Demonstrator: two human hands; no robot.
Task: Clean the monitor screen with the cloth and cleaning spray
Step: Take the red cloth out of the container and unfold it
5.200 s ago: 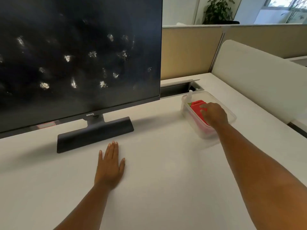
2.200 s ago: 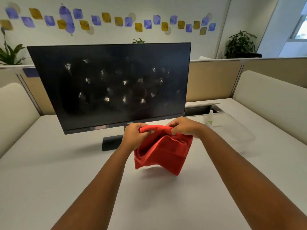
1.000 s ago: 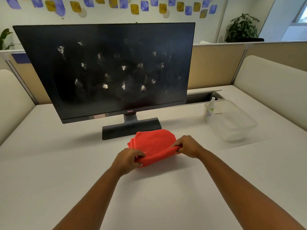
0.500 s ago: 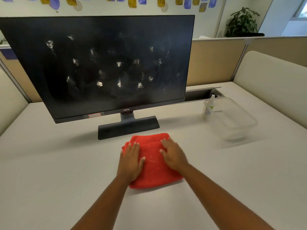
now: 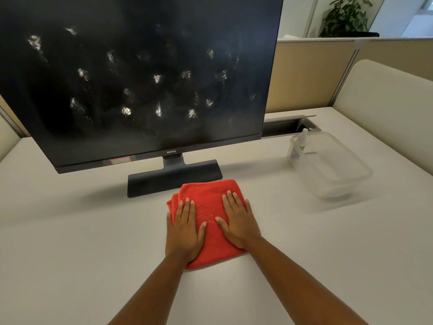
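Both hands lie flat, fingers straight, on the folded red cloth (image 5: 210,221): the left hand (image 5: 185,228) presses its left half and the right hand (image 5: 237,222) its right half, neither one curled round anything. The cloth rests on the white counter (image 5: 70,242) just in front of the monitor stand (image 5: 174,175), its far edge nearly at the base. The monitor screen (image 5: 145,73) stands upright behind it, dark and dotted with pale smudges across most of its middle. The spray bottle (image 5: 302,143) leans in the far left corner of a clear plastic tub (image 5: 337,179), well to the right of the cloth and untouched. The step in hand looks like pressing the fold flat into a tidy pad, so the task is barely begun and no smudge has been wiped. To do it well, keep the palms even and smooth outward from the middle so the layers sit square, with no loose corner to drag on the screen. The left edge shows stepped layers that want aligning. A firm flat pad should take the spray evenly and give one clean face to wipe with. Next the right hand would likely reach for the bottle while the left keeps the cloth in place
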